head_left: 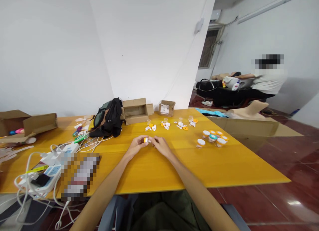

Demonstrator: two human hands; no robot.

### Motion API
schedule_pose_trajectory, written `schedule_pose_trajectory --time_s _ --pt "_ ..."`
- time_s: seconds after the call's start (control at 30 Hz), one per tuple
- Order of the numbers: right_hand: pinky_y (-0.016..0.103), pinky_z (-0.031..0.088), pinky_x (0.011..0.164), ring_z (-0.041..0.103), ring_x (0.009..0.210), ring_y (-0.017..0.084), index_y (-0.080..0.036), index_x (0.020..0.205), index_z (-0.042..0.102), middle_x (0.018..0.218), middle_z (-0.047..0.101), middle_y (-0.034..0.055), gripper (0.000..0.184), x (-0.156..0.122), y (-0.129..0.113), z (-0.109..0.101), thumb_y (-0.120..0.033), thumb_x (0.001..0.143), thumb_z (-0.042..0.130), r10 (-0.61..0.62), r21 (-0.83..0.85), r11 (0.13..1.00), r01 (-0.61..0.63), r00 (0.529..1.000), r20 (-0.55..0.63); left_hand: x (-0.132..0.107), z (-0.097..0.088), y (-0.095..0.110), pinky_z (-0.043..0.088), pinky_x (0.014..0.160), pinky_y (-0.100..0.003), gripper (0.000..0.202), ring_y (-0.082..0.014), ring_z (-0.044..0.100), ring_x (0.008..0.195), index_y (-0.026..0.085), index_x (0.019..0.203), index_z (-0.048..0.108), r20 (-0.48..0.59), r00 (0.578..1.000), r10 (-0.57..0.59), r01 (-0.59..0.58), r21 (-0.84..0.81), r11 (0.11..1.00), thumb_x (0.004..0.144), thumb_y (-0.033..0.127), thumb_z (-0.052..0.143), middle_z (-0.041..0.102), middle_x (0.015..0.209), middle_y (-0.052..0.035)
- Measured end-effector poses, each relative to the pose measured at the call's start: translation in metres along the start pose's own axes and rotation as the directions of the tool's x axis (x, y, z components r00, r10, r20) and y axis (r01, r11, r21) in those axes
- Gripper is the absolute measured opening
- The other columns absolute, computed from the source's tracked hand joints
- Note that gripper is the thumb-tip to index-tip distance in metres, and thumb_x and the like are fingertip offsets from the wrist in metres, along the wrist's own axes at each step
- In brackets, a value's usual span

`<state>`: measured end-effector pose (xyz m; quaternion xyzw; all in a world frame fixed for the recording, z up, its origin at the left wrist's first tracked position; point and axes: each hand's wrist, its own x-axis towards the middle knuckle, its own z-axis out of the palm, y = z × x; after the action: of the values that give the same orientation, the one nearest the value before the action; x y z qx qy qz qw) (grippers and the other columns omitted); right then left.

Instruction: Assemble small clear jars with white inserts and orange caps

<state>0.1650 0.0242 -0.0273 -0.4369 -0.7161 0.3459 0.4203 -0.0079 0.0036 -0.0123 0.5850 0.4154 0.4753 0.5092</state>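
Note:
Both my hands meet over the middle of the yellow table (159, 171). My left hand (136, 145) and my right hand (160, 144) are closed together on a small jar with an orange lid (146, 140), fingertips pinching it from each side. Beyond them lie small white and orange parts (165, 125) in little heaps. To the right stands a cluster of several small lidded jars (212, 138).
A black bag (109, 119) and open cardboard boxes (136, 111) sit at the table's far side. White cables and power strips (50, 164) crowd the left. Another person (269, 81) sits at the back right by a doorway.

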Motion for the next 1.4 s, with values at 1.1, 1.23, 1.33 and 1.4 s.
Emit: schedule_pose_trajectory --time_s 1.1,1.23,1.33,1.4 --pt "0.027 0.041 0.057 0.054 0.052 0.015 -0.021 0.057 0.053 0.052 0.056 -0.0014 0.051 -0.003 -0.010 -0.001 -0.064 0.084 0.047 0.063 0.070 0.996 -0.062 0.998 -0.010 0.002 0.002 -0.004 0.049 0.077 -0.031 0.048 -0.0196 0.065 0.083 0.019 0.108 0.063 -0.033 0.999 0.002 -0.001 0.042 0.999 0.073 0.050 0.073 0.070 0.089 -0.0051" --pt "0.027 0.040 0.057 0.053 0.052 0.014 -0.021 0.057 0.052 0.052 0.055 -0.0021 0.050 -0.003 -0.009 0.001 -0.063 0.084 0.048 0.066 0.095 0.994 -0.063 0.997 -0.033 0.001 0.002 -0.001 0.048 0.091 -0.031 0.057 -0.0213 0.063 0.103 0.021 0.113 0.062 -0.050 0.994 0.100 -0.100 -0.011 0.995 0.064 0.041 0.082 0.068 0.112 -0.0075" --pt "0.027 0.041 0.057 0.052 0.052 0.014 -0.021 0.061 0.054 0.054 0.055 -0.0028 0.047 -0.002 -0.007 0.002 -0.062 0.083 0.049 0.048 0.129 0.991 -0.042 0.998 -0.044 0.001 0.002 0.000 0.050 0.086 -0.031 0.055 -0.0200 0.065 0.097 0.021 0.113 0.061 -0.095 0.993 0.071 -0.072 -0.002 0.997 0.068 0.047 0.078 0.069 0.108 -0.0072" --pt "0.026 0.041 0.056 0.052 0.053 0.014 -0.020 0.064 0.055 0.054 0.054 -0.0033 0.043 -0.002 -0.005 0.002 -0.059 0.083 0.051 0.024 0.140 0.990 -0.017 0.999 -0.048 0.001 0.002 -0.001 0.051 0.076 -0.029 0.052 -0.0179 0.066 0.082 0.019 0.110 0.062 -0.095 0.995 0.020 -0.017 0.024 1.000 0.072 0.052 0.073 0.071 0.094 -0.0055"
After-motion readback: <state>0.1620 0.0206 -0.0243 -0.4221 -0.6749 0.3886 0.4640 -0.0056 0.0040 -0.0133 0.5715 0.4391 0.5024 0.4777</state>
